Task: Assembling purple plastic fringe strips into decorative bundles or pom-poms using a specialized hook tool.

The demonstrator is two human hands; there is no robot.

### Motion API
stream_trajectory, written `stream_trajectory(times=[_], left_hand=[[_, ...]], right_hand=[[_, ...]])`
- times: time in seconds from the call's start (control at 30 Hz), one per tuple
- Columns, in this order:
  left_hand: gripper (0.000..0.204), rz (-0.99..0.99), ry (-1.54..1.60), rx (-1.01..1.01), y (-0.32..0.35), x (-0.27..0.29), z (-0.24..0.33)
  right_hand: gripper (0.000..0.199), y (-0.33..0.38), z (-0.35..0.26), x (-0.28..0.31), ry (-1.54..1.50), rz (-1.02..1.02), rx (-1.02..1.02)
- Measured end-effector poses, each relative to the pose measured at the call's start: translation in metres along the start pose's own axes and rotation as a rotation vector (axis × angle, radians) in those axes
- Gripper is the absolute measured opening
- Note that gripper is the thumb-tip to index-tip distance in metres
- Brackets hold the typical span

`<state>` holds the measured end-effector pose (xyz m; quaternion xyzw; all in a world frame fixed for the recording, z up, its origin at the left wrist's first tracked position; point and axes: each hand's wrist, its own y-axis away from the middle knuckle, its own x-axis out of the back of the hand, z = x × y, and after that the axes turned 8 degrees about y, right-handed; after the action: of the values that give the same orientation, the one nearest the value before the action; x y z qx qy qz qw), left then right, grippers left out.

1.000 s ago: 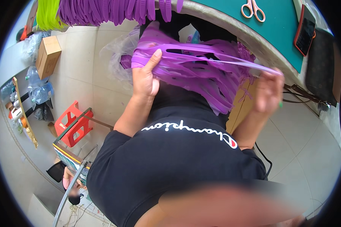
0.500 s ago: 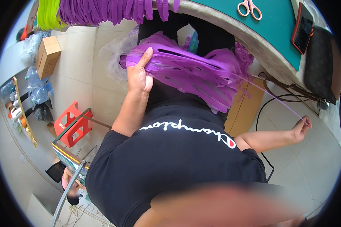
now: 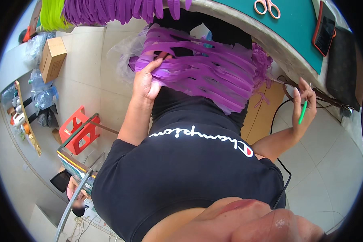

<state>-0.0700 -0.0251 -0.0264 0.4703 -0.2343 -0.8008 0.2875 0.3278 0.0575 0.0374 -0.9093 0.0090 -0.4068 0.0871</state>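
Note:
Across my lap lies a limp purple sheet of joined strips (image 3: pixel 213 74), rubbery looking, with long gaps between its bands. My left hand (image 3: pixel 148 80) grips its left end, thumb on top; some fingers show through a gap from below. Off to the right of the sheet, my right hand (image 3: pixel 304 107) is raised and apart from it. That hand holds a slim green-handled tool (image 3: pixel 302 113); a thin tip seems to show above the fingers, but its kind is unclear. A tangle of thin purple scraps (image 3: pixel 262 64) hangs at the sheet's right end.
The table with a green mat (image 3: pixel 298 32) curves along the upper right, carrying pink-handled scissors (image 3: pixel 267 8) and a phone (image 3: pixel 324 32). Purple strips (image 3: pixel 113 10) and lime ones (image 3: pixel 51 14) hang at the upper left. A red stool (image 3: pixel 80 131) and a carton (image 3: pixel 52 59) stand left.
The thin purple strand stretched out to my right hand is gone from view. My right hand has come up toward the table, showing the green tool. The sheet has settled flatter on my lap.

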Motion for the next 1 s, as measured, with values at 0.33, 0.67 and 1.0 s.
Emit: stream_trajectory(times=[0.33,0.67,1.0], left_hand=[[0.054,-0.217,0.009,-0.014,0.018,-0.031,-0.016],[0.045,-0.105,-0.289,-0.268,0.013,-0.01,-0.003],[0.038,-0.142,-0.118,-0.166,0.019,-0.038,-0.029]], right_hand=[[0.019,-0.008,-0.072,-0.164,-0.59,-0.475,0.213],[0.022,-0.006,-0.078,-0.212,-0.445,-0.475,0.197],[0.017,0.012,-0.113,-0.183,-1.114,-0.533,-0.108]])
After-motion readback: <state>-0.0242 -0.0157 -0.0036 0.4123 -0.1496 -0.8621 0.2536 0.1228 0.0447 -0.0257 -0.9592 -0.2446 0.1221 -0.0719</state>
